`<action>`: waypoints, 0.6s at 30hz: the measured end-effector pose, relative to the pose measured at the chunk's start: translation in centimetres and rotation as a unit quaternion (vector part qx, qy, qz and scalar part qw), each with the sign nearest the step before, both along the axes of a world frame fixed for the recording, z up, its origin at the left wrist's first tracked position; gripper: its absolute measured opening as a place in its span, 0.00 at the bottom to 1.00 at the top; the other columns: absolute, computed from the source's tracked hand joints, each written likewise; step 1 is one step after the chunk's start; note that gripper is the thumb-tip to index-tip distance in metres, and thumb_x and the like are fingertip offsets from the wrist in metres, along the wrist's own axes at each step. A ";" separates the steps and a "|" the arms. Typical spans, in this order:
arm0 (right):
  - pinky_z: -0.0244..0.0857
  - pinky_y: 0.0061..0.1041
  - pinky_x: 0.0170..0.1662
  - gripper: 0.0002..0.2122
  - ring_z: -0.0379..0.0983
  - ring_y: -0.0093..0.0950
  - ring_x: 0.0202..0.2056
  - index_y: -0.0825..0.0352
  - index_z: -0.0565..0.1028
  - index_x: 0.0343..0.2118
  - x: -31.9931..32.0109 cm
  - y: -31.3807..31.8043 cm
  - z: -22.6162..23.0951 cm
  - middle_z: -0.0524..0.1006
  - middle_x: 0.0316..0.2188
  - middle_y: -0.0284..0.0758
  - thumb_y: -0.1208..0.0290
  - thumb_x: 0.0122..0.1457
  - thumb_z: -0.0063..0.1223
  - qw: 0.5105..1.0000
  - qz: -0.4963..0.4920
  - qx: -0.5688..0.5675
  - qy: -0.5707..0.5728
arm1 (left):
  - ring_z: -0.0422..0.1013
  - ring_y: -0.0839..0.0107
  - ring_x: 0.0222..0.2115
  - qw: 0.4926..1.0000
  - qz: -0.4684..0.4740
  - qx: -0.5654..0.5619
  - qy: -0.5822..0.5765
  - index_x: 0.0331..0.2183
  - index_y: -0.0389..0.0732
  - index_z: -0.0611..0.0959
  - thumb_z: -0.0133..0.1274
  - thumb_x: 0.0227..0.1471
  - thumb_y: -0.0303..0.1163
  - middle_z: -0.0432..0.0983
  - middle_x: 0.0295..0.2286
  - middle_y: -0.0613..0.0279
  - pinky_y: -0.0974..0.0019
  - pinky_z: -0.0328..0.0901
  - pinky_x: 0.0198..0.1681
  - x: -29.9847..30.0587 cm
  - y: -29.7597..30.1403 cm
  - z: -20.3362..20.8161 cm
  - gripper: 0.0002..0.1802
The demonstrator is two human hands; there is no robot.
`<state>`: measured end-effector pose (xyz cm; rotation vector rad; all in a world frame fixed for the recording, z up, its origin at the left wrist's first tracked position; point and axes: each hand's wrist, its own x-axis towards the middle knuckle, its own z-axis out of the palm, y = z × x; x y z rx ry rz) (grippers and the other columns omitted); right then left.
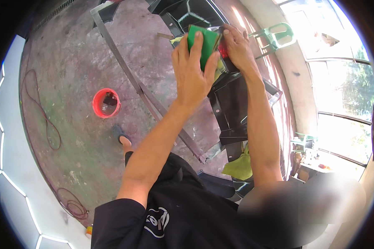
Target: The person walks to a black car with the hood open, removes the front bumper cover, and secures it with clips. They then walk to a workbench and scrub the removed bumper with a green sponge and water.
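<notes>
While both hands were up at the top centre of the view, the green pad (pixel 203 41) sat flat under the left hand (pixel 191 72), pressed onto a glossy black panel (pixel 232 103). Pad: rectangular, plain green, long axis running roughly away from the person; its far edge showed beyond the fingertips, rest covered by fingers and palm. L hand lay spread over it, fingers extended, thumb wrapped on the pad's right edge, so holding it by pressure more than by a fist. R hand (pixel 237 45) was just beside, touching the panel to the right of the pad, fingers curled over a small red part (pixel 223 50); whether it gripped that part or only steadied it, could not tell. L hand was clearly the one on the pad.

Outward: a yellow-green cloth (pixel 239 166) lay lower down by the panel, near the R forearm. A long grey metal bar (pixel 145 93) ran diagonally across the concrete floor (pixel 75 74). Orange bucket (pixel 106 103) stood well apart to the left, dark object inside. Thin red cable (pixel 43 114) looped along the floor further left. Green plastic chair (pixel 276 37) at upper right by the wall. No readable labels or packages near the hands.
</notes>
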<state>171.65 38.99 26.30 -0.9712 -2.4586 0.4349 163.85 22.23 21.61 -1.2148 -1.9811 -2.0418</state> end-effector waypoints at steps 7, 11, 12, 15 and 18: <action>0.35 0.47 0.78 0.22 0.65 0.40 0.69 0.64 0.77 0.61 0.3 1.1 -0.8 0.76 0.62 0.47 0.56 0.75 0.42 1.000 0.014 0.006 0.000 | 0.64 0.37 0.57 1.000 0.011 -0.015 0.015 0.65 0.36 0.73 0.63 0.62 0.39 0.65 0.61 0.33 0.43 0.60 0.63 0.5 -0.4 -0.4 0.35; 0.35 0.47 0.78 0.22 0.63 0.41 0.70 0.64 0.77 0.61 0.0 -0.2 -0.5 0.75 0.63 0.47 0.56 0.75 0.42 1.000 -0.015 -0.015 -0.005 | 0.67 0.40 0.55 0.997 0.019 -0.047 0.063 0.63 0.37 0.75 0.62 0.61 0.40 0.69 0.58 0.37 0.44 0.62 0.59 1.8 -3.1 0.5 0.33; 0.35 0.46 0.78 0.22 0.63 0.41 0.70 0.64 0.77 0.61 0.1 -0.1 -0.3 0.75 0.63 0.47 0.55 0.75 0.42 1.000 -0.018 -0.006 -0.001 | 0.67 0.40 0.53 0.995 0.014 -0.046 0.085 0.63 0.36 0.76 0.62 0.61 0.40 0.70 0.57 0.38 0.45 0.63 0.58 2.9 -4.0 0.6 0.33; 0.34 0.45 0.78 0.23 0.62 0.41 0.71 0.62 0.77 0.61 0.4 0.4 -0.3 0.74 0.63 0.48 0.54 0.74 0.41 1.000 -0.009 0.015 0.004 | 0.68 0.41 0.52 0.989 0.021 -0.082 0.123 0.61 0.37 0.78 0.63 0.60 0.42 0.71 0.57 0.39 0.46 0.64 0.57 1.5 -3.9 1.5 0.32; 0.34 0.45 0.78 0.23 0.61 0.42 0.71 0.61 0.77 0.62 0.1 0.6 -0.7 0.74 0.64 0.48 0.53 0.74 0.41 1.000 -0.002 0.012 0.006 | 0.69 0.40 0.53 0.984 0.049 -0.115 0.125 0.60 0.39 0.80 0.65 0.58 0.43 0.70 0.57 0.39 0.44 0.63 0.58 -3.2 -1.0 2.1 0.33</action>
